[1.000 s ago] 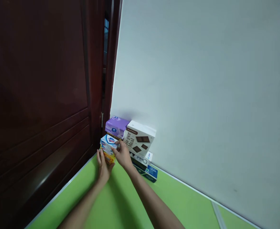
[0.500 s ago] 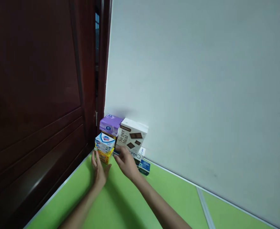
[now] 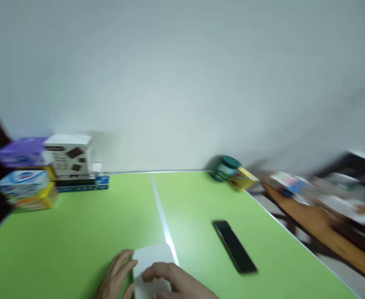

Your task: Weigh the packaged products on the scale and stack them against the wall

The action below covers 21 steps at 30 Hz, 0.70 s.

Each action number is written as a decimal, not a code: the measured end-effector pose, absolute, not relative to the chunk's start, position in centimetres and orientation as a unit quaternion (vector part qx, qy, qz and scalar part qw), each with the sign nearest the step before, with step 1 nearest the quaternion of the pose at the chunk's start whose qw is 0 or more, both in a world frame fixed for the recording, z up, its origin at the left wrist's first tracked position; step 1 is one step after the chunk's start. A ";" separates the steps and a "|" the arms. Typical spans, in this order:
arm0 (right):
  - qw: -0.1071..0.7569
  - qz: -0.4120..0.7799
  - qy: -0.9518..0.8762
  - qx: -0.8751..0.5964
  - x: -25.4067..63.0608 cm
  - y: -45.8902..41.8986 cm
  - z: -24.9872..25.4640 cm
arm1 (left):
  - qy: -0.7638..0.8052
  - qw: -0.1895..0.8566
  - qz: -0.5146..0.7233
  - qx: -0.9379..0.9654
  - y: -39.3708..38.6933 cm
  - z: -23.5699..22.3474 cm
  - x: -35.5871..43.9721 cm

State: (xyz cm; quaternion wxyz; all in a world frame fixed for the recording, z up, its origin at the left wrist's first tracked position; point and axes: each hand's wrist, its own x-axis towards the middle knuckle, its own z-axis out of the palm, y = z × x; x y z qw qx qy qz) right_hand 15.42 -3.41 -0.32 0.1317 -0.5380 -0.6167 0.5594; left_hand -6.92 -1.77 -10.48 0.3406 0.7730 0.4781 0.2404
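Note:
A flat white object [image 3: 153, 254], perhaps a box or a pad, lies on the green tabletop at the near edge of view. My left hand [image 3: 115, 277] is at its left side, fingers apart and fingertips against the edge. Over its near part reaches my right hand [image 3: 178, 280], with a bent forefinger and the thumb apart from it. Neither hand is seen wrapped round the white object, whose lower end is cut off. A black phone [image 3: 235, 247] lies to the right of my hands.
At far left stand a purple pack [image 3: 22, 152], a white chocolate-picture box [image 3: 72, 155], a blue-white box [image 3: 23, 182], a yellow box [image 3: 39, 199] and a blue box [image 3: 101, 183]. A green tub [image 3: 226, 169] and yellow box [image 3: 243, 179] sit back right. A cluttered wooden bench [image 3: 319, 220] stands beyond.
The view has swung right. My hands have left the stacked boxes in the corner and are now at the white object near the table's front. The stack stays standing.

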 end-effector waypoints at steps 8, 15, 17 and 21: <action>0.278 0.509 -0.604 -0.547 27.4 -7.5 -1.6 | 0.367 0.396 0.119 0.833 -2.1 -6.7 5.5; 0.435 0.556 -0.506 -0.495 38.1 -6.5 -5.0 | 0.298 0.466 0.070 0.830 3.2 -3.1 18.2; 0.467 0.574 -0.474 -0.477 40.8 -4.9 -6.1 | 0.285 0.474 0.086 0.829 5.3 -3.5 22.2; 0.546 0.466 -0.424 -0.552 46.9 1.3 -7.8 | 0.312 0.515 0.128 0.788 11.0 -4.9 31.2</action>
